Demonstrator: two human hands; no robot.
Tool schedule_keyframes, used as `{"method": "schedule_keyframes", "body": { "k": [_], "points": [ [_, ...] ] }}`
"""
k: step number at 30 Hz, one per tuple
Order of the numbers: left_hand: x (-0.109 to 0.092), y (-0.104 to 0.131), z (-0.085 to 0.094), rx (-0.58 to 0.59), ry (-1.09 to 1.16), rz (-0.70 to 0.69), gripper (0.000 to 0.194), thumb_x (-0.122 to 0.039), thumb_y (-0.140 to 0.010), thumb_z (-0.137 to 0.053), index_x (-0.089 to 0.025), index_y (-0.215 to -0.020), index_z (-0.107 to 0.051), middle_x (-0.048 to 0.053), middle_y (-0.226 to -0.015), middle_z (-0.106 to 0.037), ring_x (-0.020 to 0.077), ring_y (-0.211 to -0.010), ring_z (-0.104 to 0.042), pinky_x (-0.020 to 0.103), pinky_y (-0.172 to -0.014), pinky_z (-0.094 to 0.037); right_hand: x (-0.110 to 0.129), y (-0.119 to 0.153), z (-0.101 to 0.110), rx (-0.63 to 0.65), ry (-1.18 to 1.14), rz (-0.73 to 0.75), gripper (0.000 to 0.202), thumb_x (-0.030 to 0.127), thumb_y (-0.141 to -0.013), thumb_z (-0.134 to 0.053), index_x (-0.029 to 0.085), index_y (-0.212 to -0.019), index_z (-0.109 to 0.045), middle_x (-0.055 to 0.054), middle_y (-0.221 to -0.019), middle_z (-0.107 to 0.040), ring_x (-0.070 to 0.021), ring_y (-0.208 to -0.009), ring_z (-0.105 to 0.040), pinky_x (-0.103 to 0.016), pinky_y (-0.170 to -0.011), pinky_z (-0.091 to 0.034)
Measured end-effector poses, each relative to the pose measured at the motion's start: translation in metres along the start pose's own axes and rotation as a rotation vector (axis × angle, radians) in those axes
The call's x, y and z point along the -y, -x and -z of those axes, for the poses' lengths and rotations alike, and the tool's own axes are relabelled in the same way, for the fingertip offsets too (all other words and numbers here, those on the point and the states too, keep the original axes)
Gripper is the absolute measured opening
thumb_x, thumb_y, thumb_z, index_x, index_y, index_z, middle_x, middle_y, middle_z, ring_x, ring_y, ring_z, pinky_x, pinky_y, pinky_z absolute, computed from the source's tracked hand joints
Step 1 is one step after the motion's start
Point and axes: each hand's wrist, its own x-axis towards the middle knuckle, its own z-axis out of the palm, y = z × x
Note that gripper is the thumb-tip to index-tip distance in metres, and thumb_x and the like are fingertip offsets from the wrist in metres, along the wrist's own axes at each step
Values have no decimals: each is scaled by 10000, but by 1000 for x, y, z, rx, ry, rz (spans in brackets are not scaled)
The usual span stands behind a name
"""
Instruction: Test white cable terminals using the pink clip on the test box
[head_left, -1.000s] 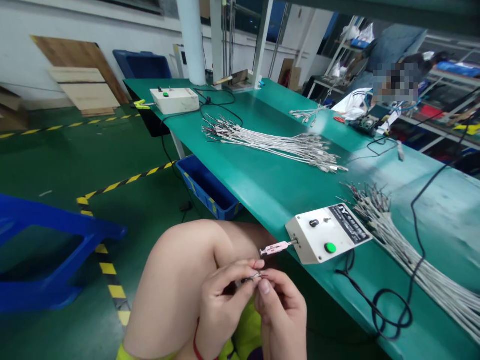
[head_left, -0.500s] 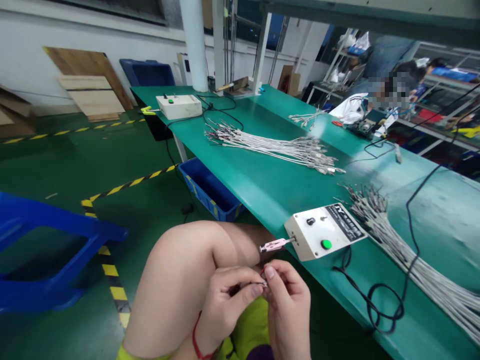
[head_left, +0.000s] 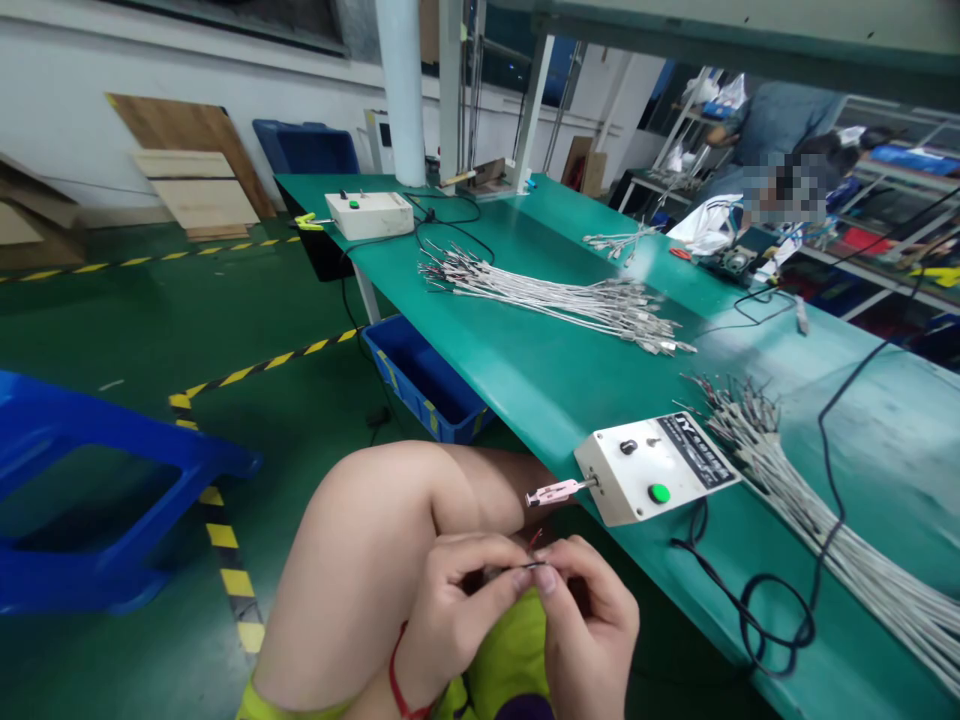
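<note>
Your left hand (head_left: 457,590) and right hand (head_left: 589,625) meet above your lap, just below the bench edge, fingertips pinched together from both sides on a thin wire end (head_left: 525,566); a red strand shows at its tip, too small to read further. Your bare knee (head_left: 375,530) rises to the left of the hands.

Just above them, a white test box (head_left: 652,480) with a green button sits at the near edge of the green workbench (head_left: 540,370), and a small clip probe (head_left: 555,491) sticks out of its left side over the edge. A black cable (head_left: 780,620) coils on the bench to its right. Beside the box a bundle of grey wire leads (head_left: 817,520) runs off to the right; a second bundle (head_left: 555,295) lies across the middle of the bench, well apart. A second white box (head_left: 369,213) stands at the far end.

Under the bench a blue bin (head_left: 424,378) rests on the green floor (head_left: 150,330), where yellow-black tape (head_left: 225,540) marks a line. A blue plastic pallet (head_left: 90,490) lies to your left, and wooden boards (head_left: 187,170) lean on the far wall. Another person (head_left: 787,140) is at the far right.
</note>
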Motion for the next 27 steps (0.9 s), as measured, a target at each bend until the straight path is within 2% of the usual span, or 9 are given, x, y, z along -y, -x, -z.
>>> {"method": "schedule_keyframes", "body": {
  "k": [4, 8, 12, 14, 17, 20, 23, 27],
  "points": [
    [5, 0, -1, 66, 43, -35, 170, -212, -934, -784, -195, -768, -819, 52, -747, -789, 201, -674, -689, 275, -637, -518, -1, -4, -7, -34, -220, -24, 56, 262, -906, -779, 247, -852, -776, -8, -796, -651, -171, -767, -609, -275, -668, -497],
    [11, 1, -1, 102, 99, -67, 154, -201, -943, -777, -186, -800, -832, 49, -738, -781, 178, -663, -656, 260, -630, -471, 10, -10, -18, -54, -303, -48, 131, 266, -915, -759, 237, -790, -738, 11, -735, -609, -141, -679, -568, -257, -623, -481],
    [16, 2, 1, 59, 106, 6, 184, -256, -955, -771, -181, -807, -850, 62, -741, -771, 183, -667, -641, 268, -625, -452, 15, -11, -16, -187, -404, -104, 124, 304, -945, -745, 235, -843, -729, 33, -692, -557, -118, -616, -502, -250, -597, -461],
    [16, 3, 2, 40, 104, 38, 202, -283, -956, -772, -181, -801, -851, 65, -741, -768, 184, -664, -634, 270, -618, -446, 10, -8, -10, -204, -359, -106, 94, 312, -947, -754, 237, -892, -746, 24, -726, -585, -120, -643, -520, -248, -612, -471],
    [11, 2, 0, 51, 104, 46, 216, -287, -951, -768, -184, -771, -831, 52, -712, -744, 181, -657, -619, 268, -617, -450, -3, 0, 2, -90, -203, -117, 79, 276, -909, -805, 246, -981, -790, -22, -861, -691, -151, -742, -616, -256, -651, -515],
    [4, 1, -2, 38, 72, 51, 224, -289, -935, -764, -190, -740, -814, 45, -686, -723, 193, -671, -633, 271, -634, -483, -16, 9, 8, -9, -94, -95, 103, 233, -892, -823, 263, -989, -806, -36, -946, -740, -175, -838, -667, -249, -681, -528],
    [4, 2, -3, -1, 55, 64, 191, -283, -914, -765, -196, -756, -825, 50, -692, -734, 197, -663, -637, 268, -618, -496, -21, 12, 9, -26, -49, -68, 87, 216, -901, -815, 274, -965, -809, -24, -944, -754, -172, -871, -673, -236, -697, -525],
    [12, 6, -4, -90, 97, 94, 113, -278, -889, -797, -201, -827, -852, 57, -727, -762, 190, -644, -636, 258, -591, -504, -16, 10, 1, -75, -109, -93, 34, 232, -912, -807, 264, -904, -797, -3, -848, -721, -150, -794, -650, -233, -699, -535]
  ]
}}
